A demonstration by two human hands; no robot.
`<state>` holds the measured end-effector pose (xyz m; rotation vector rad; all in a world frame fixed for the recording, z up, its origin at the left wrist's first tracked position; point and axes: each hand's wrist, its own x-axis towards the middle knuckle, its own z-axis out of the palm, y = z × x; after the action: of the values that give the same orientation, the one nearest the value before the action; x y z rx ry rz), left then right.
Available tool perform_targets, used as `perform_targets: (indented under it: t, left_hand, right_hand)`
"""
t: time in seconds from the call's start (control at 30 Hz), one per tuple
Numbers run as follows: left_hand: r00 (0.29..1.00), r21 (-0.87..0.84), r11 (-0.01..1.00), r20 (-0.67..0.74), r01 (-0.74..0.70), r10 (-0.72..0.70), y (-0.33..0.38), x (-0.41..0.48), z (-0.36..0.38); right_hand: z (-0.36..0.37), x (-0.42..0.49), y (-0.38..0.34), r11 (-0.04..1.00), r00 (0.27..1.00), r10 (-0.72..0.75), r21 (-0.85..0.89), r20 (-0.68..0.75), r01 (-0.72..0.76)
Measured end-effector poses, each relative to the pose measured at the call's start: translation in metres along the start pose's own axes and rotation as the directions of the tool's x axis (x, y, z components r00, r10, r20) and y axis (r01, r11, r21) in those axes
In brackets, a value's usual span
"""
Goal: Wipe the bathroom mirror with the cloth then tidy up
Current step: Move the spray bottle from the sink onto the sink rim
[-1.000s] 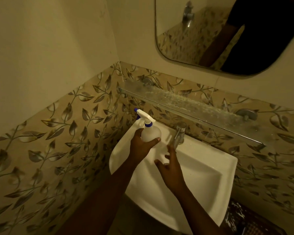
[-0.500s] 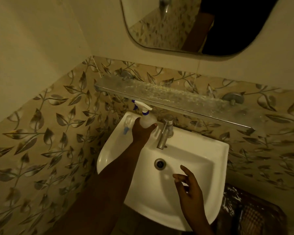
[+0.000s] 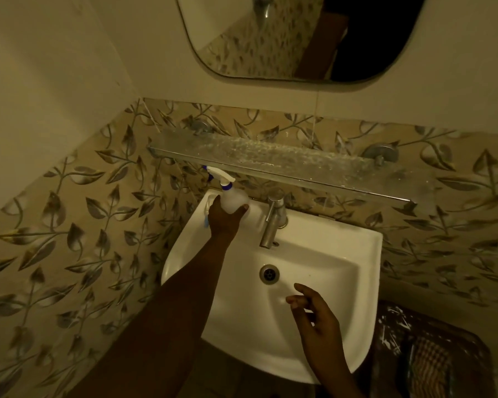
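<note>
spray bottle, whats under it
The spray bottle sits over the white sink ledge's back left corner, gripped by the left hand. The hand covers its base, so contact can't be confirmed.

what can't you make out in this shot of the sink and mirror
Head view only:
- Mirror: top cut off by the frame edge.
- Spray bottle: lower body hidden by the left hand; liquid level unclear.
- Cloth: none visible.
- Basket at lower right: contents too dark to identify.
</note>
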<state>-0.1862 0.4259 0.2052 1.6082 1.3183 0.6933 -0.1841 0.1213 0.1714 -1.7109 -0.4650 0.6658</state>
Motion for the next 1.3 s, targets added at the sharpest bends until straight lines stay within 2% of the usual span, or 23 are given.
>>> perform_targets:
  t: [0.27,0.37,0.57,0.67,0.87,1.0,1.17,1.3]
  left_hand:
    - [1.000,0.077,0.997,-0.007,-0.030,0.031,-0.007,0.013,-0.008]
    - [1.000,0.048,0.998,-0.003,-0.031,0.031,-0.012,0.012,-0.013]
    - [0.996,0.279,0.958,-0.054,-0.058,0.076,-0.035,0.007,-0.042]
    - [0.994,0.467,0.880,-0.021,-0.088,0.111,-0.047,0.007,-0.055]
    - [0.994,0.561,0.820,0.055,-0.111,0.098,-0.049,0.022,-0.054]
    - [0.994,0.543,0.834,0.005,-0.094,0.109,-0.053,0.030,-0.055]
    - [0.997,0.365,0.931,-0.078,0.011,0.019,-0.061,0.031,-0.075]
    - [0.984,0.125,0.990,-0.169,0.071,-0.049,-0.055,0.010,-0.095]
  right_hand:
    - [-0.004,-0.014,0.004,1.000,0.999,-0.004,0.000,0.044,0.004]
    - [-0.006,-0.016,0.001,1.000,0.998,-0.020,0.003,0.059,0.019]
    - [-0.005,-0.018,-0.003,0.999,0.998,-0.012,0.034,0.065,0.010]
    - [0.000,-0.020,-0.006,0.999,0.996,-0.008,0.048,0.089,0.003]
    - [0.009,-0.028,-0.017,0.999,0.989,-0.041,0.042,0.139,0.036]
    - [0.010,-0.026,-0.020,0.999,0.990,-0.026,0.029,0.139,0.022]
    - [0.014,-0.022,-0.027,1.000,0.989,-0.007,0.003,0.151,0.006]
    - [0.023,-0.017,-0.039,1.000,0.987,0.001,0.008,0.162,-0.002]
